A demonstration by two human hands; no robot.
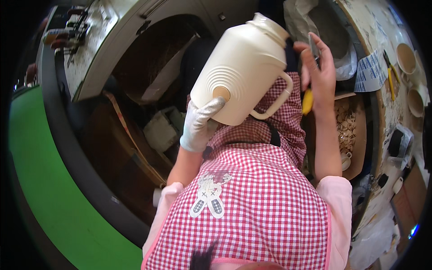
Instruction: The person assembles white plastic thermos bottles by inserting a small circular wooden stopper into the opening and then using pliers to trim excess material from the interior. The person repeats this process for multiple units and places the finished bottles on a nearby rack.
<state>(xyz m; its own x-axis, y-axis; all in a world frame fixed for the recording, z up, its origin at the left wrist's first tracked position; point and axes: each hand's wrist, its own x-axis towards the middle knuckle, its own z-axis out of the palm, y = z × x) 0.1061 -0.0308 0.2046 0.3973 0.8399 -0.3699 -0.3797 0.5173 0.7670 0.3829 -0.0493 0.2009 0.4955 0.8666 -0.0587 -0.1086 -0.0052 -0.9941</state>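
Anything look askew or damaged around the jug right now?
The cream jug is tipped on its side, its base propped by the gloved left hand. The bare right hand holds a thin blade-like tool with a yellow handle beside it. No crack or spill visible.

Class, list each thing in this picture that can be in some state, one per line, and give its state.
cream jug: tilted, lifted, base held by the gloved left hand
right hand: bare, raised beside the jug, holding a thin grey blade-like thing
yellow-handled pliers: lying on the bench
cup: upright on the bench
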